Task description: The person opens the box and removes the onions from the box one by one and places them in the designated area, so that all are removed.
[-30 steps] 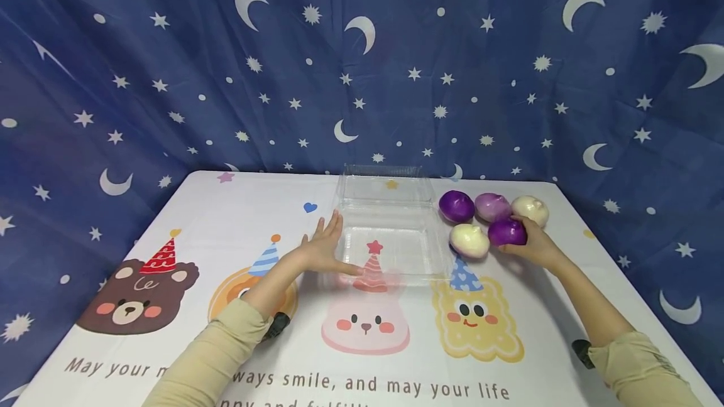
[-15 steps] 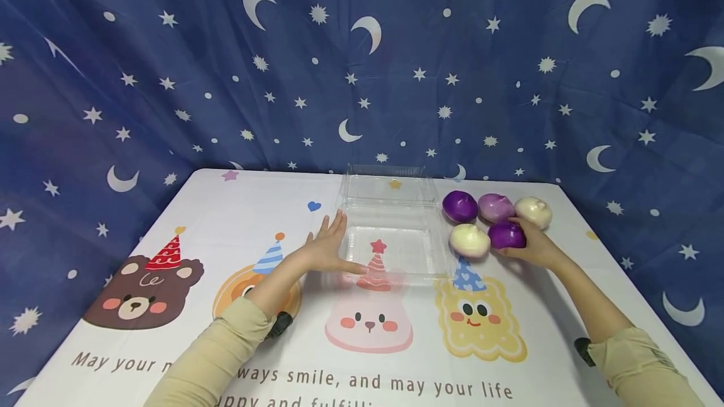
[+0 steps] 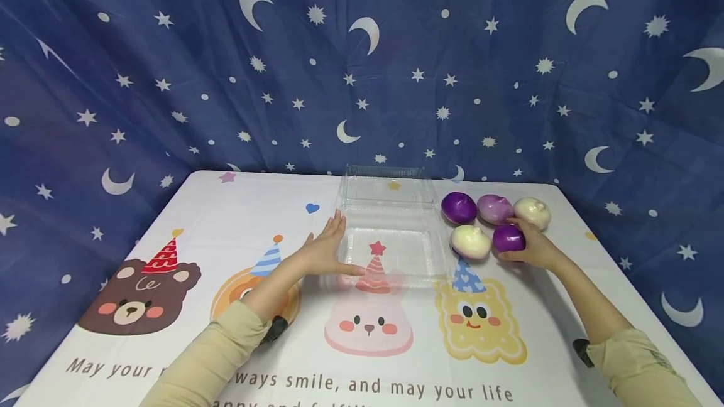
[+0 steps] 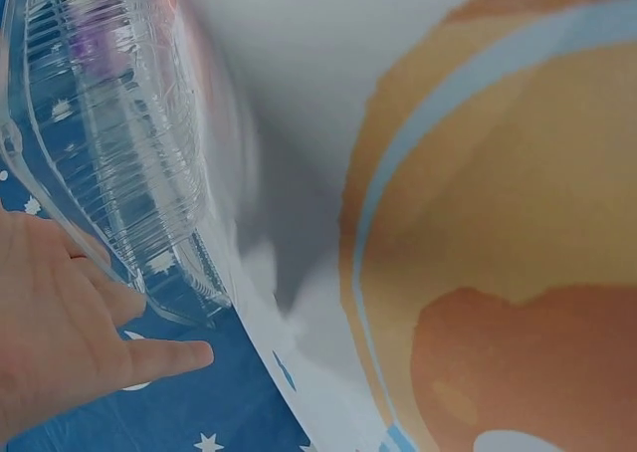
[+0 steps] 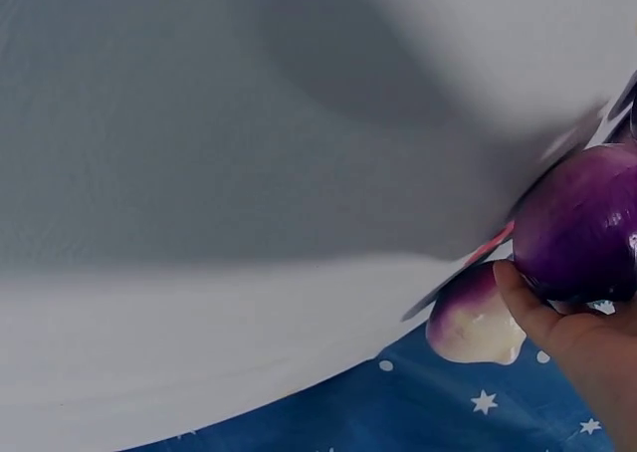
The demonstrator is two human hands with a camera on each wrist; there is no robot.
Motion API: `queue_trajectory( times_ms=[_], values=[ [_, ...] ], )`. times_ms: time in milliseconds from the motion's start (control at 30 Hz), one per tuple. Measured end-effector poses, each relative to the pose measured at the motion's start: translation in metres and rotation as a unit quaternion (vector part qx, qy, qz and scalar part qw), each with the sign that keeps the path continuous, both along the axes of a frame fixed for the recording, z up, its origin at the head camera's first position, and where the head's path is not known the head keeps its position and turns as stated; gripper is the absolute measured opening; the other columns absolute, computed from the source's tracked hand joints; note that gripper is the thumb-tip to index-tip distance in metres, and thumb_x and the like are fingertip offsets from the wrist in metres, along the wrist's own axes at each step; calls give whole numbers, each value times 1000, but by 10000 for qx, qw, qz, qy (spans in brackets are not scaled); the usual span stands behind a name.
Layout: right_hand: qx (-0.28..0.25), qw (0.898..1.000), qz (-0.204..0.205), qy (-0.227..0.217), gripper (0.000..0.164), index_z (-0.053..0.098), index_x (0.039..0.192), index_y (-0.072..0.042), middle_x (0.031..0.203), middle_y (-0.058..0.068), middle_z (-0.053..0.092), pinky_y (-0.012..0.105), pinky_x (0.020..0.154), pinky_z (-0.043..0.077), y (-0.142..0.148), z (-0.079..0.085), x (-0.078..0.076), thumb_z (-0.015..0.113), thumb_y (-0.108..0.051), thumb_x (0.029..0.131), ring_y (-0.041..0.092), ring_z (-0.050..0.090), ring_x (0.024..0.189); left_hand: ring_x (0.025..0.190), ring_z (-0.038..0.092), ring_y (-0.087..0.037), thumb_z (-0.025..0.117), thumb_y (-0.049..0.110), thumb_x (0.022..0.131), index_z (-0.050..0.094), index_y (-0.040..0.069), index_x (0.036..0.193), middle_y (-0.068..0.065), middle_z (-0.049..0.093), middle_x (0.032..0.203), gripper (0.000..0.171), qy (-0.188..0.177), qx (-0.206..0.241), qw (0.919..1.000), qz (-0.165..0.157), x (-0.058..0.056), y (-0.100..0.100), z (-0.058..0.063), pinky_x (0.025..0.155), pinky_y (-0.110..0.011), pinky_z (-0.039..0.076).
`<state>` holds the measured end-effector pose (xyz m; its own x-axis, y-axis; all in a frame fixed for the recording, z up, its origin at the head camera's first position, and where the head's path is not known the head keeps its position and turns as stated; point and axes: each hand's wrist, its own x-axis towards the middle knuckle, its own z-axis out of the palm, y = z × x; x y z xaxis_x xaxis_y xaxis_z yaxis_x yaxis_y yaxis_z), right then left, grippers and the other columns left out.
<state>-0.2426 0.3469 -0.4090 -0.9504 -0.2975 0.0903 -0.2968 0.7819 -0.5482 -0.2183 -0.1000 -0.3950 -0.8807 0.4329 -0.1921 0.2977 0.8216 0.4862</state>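
My right hand (image 3: 534, 245) holds a dark purple onion (image 3: 508, 238), its thumb and fingers around the sides, at the right of the table. In the right wrist view the same purple onion (image 5: 582, 223) fills the grasp, with a purple-and-white onion (image 5: 480, 318) behind it. My left hand (image 3: 325, 251) is spread along the left edge of a clear plastic box (image 3: 393, 215), thumb near the front corner and fingers along the side. The box's lid (image 3: 387, 188) is folded back. From the left wrist, the box's ribbed wall (image 4: 119, 153) shows beside the fingers.
Around the held onion lie a cream onion (image 3: 471, 242), another dark purple onion (image 3: 459, 208), a lilac onion (image 3: 494, 209) and a white onion (image 3: 533, 213). A printed white cloth (image 3: 271, 206) covers the table; a blue starry curtain (image 3: 362, 61) hangs behind.
My right hand has shifted the purple onion slightly toward me and to the right, and a small gap now shows beside the cream onion. My left hand stays at the box.
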Motion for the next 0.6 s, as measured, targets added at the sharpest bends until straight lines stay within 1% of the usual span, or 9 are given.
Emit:
queue_trajectory(
  times_ms=[267, 500, 600],
  values=[
    [-162, 9995, -236, 105, 77, 33, 128, 20, 128, 41, 39, 66, 99, 32, -5, 1, -1, 78, -10, 73, 55, 40, 117, 147, -3, -33, 70, 59, 74, 0, 1, 151, -11, -11, 158, 118, 54, 102, 9999, 28, 1, -1, -2, 110, -68, 8],
    [-158, 9995, -168, 195, 78, 33, 129, 20, 129, 41, 38, 66, 99, 31, -2, -1, -2, 78, -8, 72, 55, 38, 119, 146, -3, -34, 70, 59, 74, 0, 2, 151, -12, -9, 159, 119, 116, 132, 9998, 21, 0, -1, -4, 109, -68, 9],
    [-161, 9996, -155, 153, 79, 32, 130, 19, 131, 41, 36, 67, 99, 30, 0, -3, 0, 79, -10, 73, 55, 37, 119, 146, -4, -36, 69, 62, 73, 2, 2, 151, -12, -7, 159, 119, 189, 45, 9998, 38, 1, 0, -7, 109, -69, 10]
  ],
)
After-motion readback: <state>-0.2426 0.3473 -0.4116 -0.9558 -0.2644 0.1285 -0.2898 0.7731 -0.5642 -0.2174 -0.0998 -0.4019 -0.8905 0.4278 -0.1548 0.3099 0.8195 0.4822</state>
